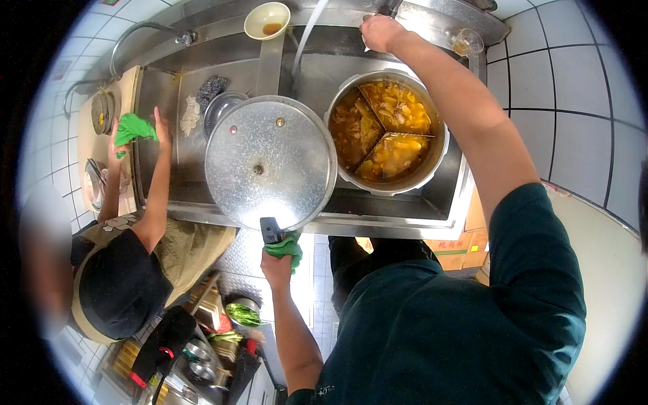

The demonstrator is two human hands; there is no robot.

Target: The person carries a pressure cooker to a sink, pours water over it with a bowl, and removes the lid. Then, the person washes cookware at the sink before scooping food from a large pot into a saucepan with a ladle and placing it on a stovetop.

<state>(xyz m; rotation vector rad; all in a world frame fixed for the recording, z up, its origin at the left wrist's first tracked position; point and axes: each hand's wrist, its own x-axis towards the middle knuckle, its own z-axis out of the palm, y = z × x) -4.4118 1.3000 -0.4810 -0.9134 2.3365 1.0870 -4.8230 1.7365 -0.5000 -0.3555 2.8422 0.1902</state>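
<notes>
My left hand [275, 270] is closed around the black handle [271, 230] of a large round metal pressure cooker lid [270, 155], with a green cloth [291, 248] bunched in the grip. The lid is held over the sink, left of the open pot [437, 158]. Brown stew [395, 108] with chunks fills the pot, parted by thin dividers into three sections. My right hand [381, 32] is at the sink's back edge, fingers closed, beside a dark piece [390, 8]; what it grips is unclear.
A co-worker [121, 283] at the left holds another green cloth [135, 128]. A bowl with brown liquid [263, 21] sits on the back ledge, a glass cup [467, 42] at the back right. A metal bowl [219, 108] and a scrubber [212, 88] lie in the left basin.
</notes>
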